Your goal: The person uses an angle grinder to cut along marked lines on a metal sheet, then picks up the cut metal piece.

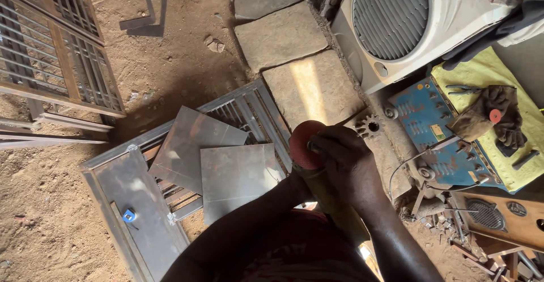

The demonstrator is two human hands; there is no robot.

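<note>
1. A red grinding disc (pixel 303 144) sits on the head of a yellowish angle grinder (pixel 334 203), held in the air above the edge of a stone slab (pixel 311 86) and just right of a metal frame (pixel 136 203) lying on the dirt ground (pixel 187 50).
2. The right hand (pixel 345 160) is curled over the middle of the disc, fingertips pressed at its hub.
3. The left hand (pixel 297 177) is mostly hidden under the disc and the right hand; it seems to grip the grinder's body, but I cannot tell how its fingers lie.
4. Two flat grey steel sheets (pixel 218 166) rest on the frame, overlapping at one corner, near its upper right end.
5. A small blue tape measure (pixel 129 216) lies on the frame's solid panel, near its lower left edge.
6. A toothed metal gear (pixel 368 126) lies on the slab just right of the hands.
7. Further right stands a blue welding machine (pixel 439 140) with a small yellow-green label (pixel 437 132) on its top face.
8. Beside it a yellow cloth (pixel 481 72) carries dark gloves (pixel 493 115) with a small red disc (pixel 496 116) on them, and pliers (pixel 462 89) near its left edge.
9. A white air cooler (pixel 408 27) with a round grille stands at the slab's upper right.
10. A barred window grille (pixel 54 50) lies on the ground at the far left.
</note>
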